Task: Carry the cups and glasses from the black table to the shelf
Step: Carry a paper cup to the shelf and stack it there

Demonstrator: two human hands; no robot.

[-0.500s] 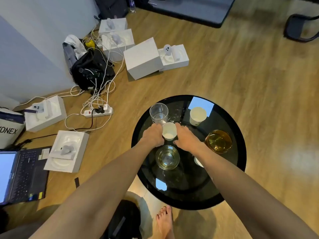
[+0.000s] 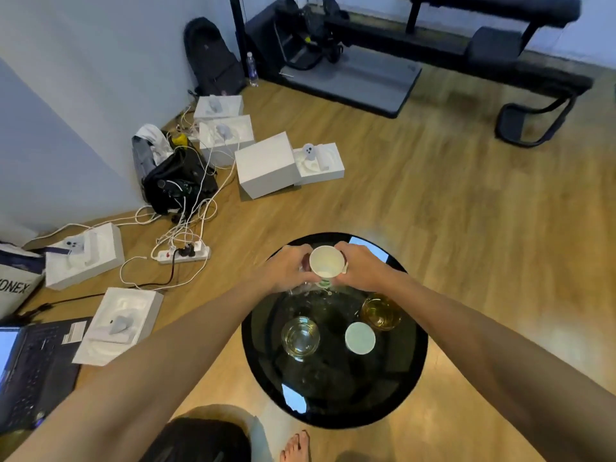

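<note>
The left hand (image 2: 289, 269) curls round a clear glass (image 2: 305, 285), of which only a sliver shows under its fingers, and the right hand (image 2: 358, 267) wraps a white paper cup (image 2: 326, 262) from the other side; whether the right hand hides a second cup under it I cannot tell. Both are held side by side over the twelve o'clock edge of the round black tabletop (image 2: 393, 388). The paper cup looks very light and soft-walled, so I judge a loose grip round its middle is best, since squeezing near the rim would buckle it. The glass is likely heavier, rigid, smooth and breakable, so it wants a full wrap low on the wall, kept clear of its neighbour. On the tabletop stand a clear tumbler (image 2: 300, 335) at about nine o'clock, a pale cup (image 2: 360, 338) near the centre-right, and an amber glass (image 2: 381, 311) at about two o'clock; the two glasses probably handle alike, slippery and fragile. No shelf is in view. Beyond, on the wooden floor at ten o'clock, lie white boxes (image 2: 265, 164) and a power strip (image 2: 184, 255).
</note>
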